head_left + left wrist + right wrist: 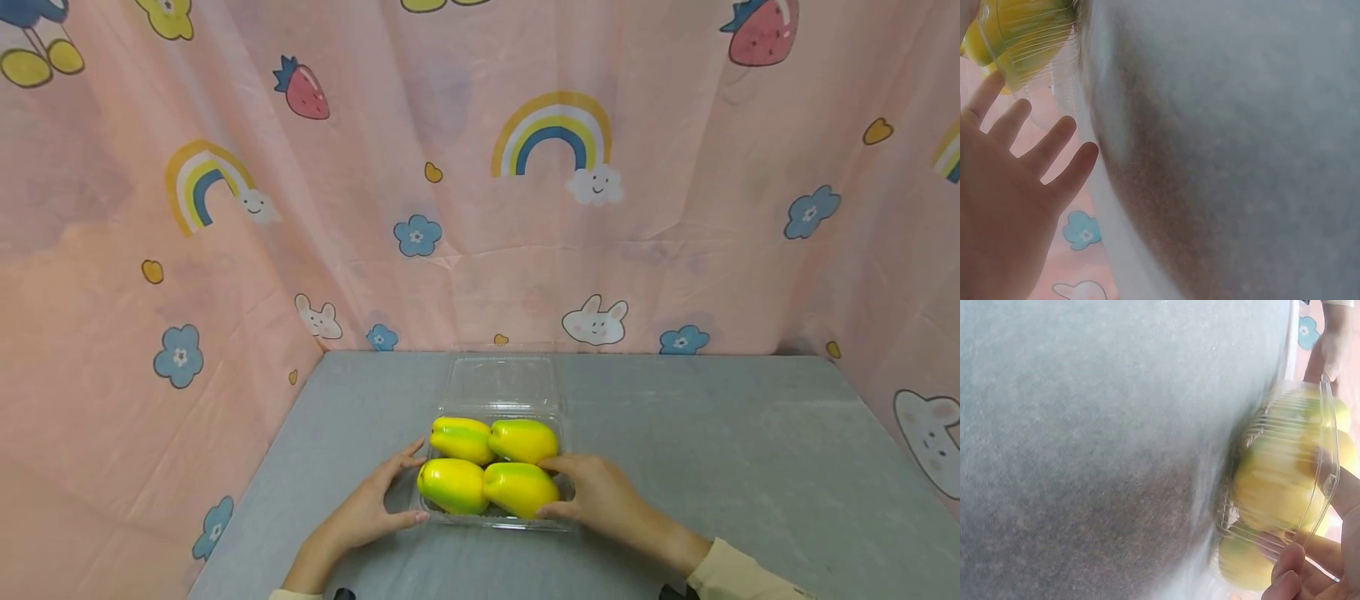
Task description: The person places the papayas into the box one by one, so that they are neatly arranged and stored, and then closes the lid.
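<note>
A clear plastic clamshell box [495, 523] lies on the table with its lid [502, 383] folded back. Several yellow-green fruits, shaped like mangoes, fill it in two rows. My right hand [600, 496] is at the box's right side, thumb and fingers around the end of the front right fruit [521, 490]. Through the box wall [1260, 434] in the right wrist view, the thumb shows against a fruit [1279, 487]. My left hand [367, 504] is spread at the left edge beside the front left fruit [453, 486]. Its fingers [1063, 147] look straight in the left wrist view.
A grey table [697, 450] extends to both sides of the box. Behind it and at the sides hangs a pink curtain [480, 275] printed with rainbows, flowers and rabbits. The raised back of the lid stands close to the curtain.
</note>
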A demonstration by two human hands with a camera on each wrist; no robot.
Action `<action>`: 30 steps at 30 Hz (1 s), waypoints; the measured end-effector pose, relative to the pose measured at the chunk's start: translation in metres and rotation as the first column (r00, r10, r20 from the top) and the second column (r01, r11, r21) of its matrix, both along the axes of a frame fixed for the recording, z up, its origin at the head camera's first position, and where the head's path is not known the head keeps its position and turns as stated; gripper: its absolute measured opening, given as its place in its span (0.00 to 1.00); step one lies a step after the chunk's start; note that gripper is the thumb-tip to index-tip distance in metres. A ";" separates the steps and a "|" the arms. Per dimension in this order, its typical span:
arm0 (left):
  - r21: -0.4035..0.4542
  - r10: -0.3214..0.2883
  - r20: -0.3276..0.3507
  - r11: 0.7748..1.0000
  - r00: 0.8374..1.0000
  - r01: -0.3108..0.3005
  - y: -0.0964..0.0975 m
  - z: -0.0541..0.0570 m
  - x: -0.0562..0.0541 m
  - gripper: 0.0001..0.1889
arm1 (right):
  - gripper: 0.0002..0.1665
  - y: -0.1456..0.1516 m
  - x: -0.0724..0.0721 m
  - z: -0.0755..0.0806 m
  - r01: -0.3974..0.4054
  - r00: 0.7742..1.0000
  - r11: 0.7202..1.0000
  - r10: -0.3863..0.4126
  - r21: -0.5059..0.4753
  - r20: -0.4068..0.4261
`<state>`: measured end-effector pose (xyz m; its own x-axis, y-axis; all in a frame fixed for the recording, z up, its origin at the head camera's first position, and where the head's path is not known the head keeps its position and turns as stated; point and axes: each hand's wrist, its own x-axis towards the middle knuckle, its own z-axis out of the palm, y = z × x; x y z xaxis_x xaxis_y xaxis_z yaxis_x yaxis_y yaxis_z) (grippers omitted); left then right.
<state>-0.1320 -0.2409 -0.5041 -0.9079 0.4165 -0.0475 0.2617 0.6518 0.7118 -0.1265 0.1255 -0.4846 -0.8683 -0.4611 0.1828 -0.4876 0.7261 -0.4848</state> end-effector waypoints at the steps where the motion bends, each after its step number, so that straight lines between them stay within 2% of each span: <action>1: -0.001 -0.001 -0.001 1.000 1.000 0.001 0.000 0.000 0.000 0.35 | 0.38 0.000 0.000 0.000 0.002 1.000 1.000 -0.002 -0.001 0.004; 12: 0.003 -0.006 0.005 1.000 1.000 0.006 0.000 0.001 0.000 0.35 | 0.40 0.002 0.000 0.004 0.000 1.000 1.000 0.000 0.014 0.006; 30: 0.018 -0.002 0.006 1.000 1.000 0.002 0.000 0.001 -0.001 0.37 | 0.34 0.005 0.000 0.003 0.001 1.000 0.999 -0.002 -0.033 -0.012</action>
<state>-0.1329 -0.2412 -0.5030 -0.9066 0.4195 -0.0456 0.2589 0.6383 0.7249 -0.1267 0.1306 -0.4815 -0.8665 -0.4533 0.2088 -0.4927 0.7102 -0.5028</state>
